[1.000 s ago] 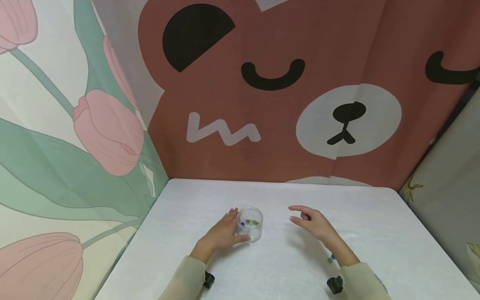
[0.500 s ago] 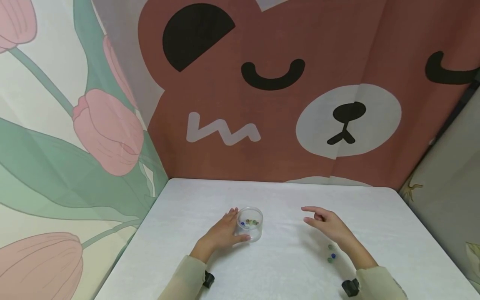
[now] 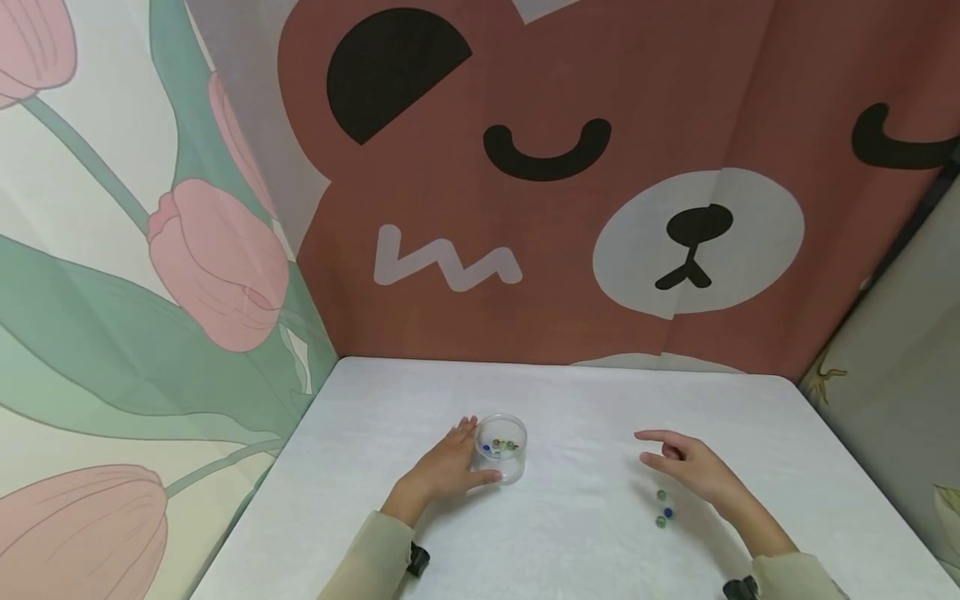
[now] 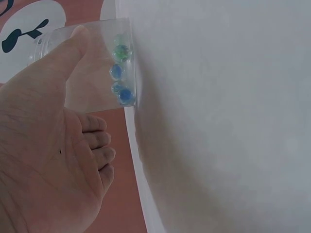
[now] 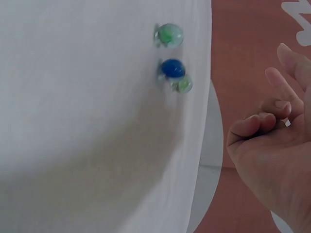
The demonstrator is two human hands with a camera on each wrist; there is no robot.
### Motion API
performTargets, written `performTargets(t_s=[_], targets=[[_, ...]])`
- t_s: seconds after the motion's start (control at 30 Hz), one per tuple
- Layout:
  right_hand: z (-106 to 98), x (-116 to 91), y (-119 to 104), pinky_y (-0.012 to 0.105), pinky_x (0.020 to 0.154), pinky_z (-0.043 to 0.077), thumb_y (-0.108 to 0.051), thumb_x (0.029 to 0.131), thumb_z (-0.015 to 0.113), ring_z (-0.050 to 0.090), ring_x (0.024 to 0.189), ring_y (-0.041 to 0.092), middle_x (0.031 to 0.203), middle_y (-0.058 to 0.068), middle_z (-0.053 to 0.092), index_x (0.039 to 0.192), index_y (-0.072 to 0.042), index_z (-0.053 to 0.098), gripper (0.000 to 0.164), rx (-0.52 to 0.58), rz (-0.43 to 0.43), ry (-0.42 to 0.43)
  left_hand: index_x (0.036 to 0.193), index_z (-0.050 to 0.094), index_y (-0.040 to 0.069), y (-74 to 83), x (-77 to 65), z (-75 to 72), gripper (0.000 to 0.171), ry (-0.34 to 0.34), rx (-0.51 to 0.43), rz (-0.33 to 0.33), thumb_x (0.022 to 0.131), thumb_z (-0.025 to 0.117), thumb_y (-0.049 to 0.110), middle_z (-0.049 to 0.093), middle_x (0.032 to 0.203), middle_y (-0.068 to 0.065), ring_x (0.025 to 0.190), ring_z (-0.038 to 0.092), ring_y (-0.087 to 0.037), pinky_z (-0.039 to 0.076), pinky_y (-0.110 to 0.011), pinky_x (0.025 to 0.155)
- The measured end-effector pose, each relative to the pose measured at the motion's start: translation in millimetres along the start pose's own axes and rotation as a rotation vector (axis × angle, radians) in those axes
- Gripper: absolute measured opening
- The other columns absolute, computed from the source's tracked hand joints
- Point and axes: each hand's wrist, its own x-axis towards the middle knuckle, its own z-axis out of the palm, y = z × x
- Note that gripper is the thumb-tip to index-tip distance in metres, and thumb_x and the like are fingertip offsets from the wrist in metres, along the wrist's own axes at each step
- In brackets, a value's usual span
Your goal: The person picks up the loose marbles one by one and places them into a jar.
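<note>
My left hand (image 3: 444,467) holds a clear round jar (image 3: 512,468) upright on the white table, thumb on the near side and fingers at its left and far side. Several glass marbles (image 4: 121,53), blue and green, lie at the jar's bottom. My right hand (image 3: 693,468) hovers above the table to the right, index finger and thumb apart, other fingers bent in, nothing between them. Just below it in the head view lie three loose marbles: a green one (image 5: 170,35), a blue one (image 5: 173,68) and another green one (image 5: 184,84).
The white table (image 3: 570,542) backs onto a curtain (image 3: 555,275) printed with a bear. A tulip-patterned curtain (image 3: 75,367) hangs at the left. Each wrist wears a small black camera (image 3: 418,560) by its beige sleeve (image 3: 375,554).
My right hand has moved right and slightly nearer, away from the jar, so all three loose marbles now show. The left hand and the jar stay in place.
</note>
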Motion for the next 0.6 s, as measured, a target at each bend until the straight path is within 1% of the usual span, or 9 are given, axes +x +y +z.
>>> performTargets(t_s=[0.1,0.23,0.37,0.5,0.6], targets=[[-2.3,-1.2,5.9,0.027,0.054,0.034,-0.039,0.094,0.072,0.039,0.070,0.014,0.078,0.001,0.041,0.139,-0.012,0.062,0.054,-0.034,0.053,-0.003,0.159,0.023,-0.001,-0.7,0.7,0.8,0.107,-0.002,0.006,0.003,0.089,0.062,0.069,0.019,0.168,-0.013,0.156,0.016,-0.028,0.019,-0.044,0.127],[-4.9,-2.3,13.8,0.028,0.055,0.033,-0.036,0.095,0.072,0.040,0.071,0.016,0.078,0.001,0.043,0.136,-0.009,0.064,0.050,-0.065,0.085,-0.009,0.160,0.021,0.000,-1.8,1.4,2.3,0.107,-0.007,0.007,0.000,0.089,0.062,0.069,0.017,0.169,-0.011,0.156,0.015,-0.027,0.018,-0.043,0.127],[-6.4,-3.6,20.6,0.028,0.056,0.032,-0.035,0.093,0.074,0.040,0.071,0.015,0.075,0.000,0.042,0.133,-0.010,0.067,0.048,-0.082,0.099,-0.027,0.160,0.022,0.000,-1.9,1.1,2.3,0.108,-0.003,0.003,0.000,0.088,0.061,0.070,0.017,0.169,-0.011,0.156,0.015,-0.027,0.018,-0.043,0.127],[-7.4,-5.7,24.8,0.028,0.055,0.031,-0.038,0.090,0.077,0.039,0.068,0.014,0.073,-0.001,0.042,0.130,-0.011,0.070,0.049,-0.100,0.111,-0.045,0.160,0.022,0.000,-1.6,1.0,2.0,0.108,-0.001,0.005,-0.001,0.088,0.061,0.071,0.018,0.169,-0.011,0.156,0.015,-0.027,0.018,-0.043,0.127],[-7.8,-6.3,27.7,0.027,0.056,0.031,-0.038,0.088,0.079,0.039,0.068,0.015,0.072,0.000,0.043,0.129,-0.012,0.071,0.049,-0.113,0.119,-0.059,0.160,0.022,0.001,-1.0,1.0,1.4,0.108,-0.004,0.010,-0.004,0.088,0.060,0.071,0.018,0.169,-0.011,0.156,0.015,-0.027,0.019,-0.043,0.127]])
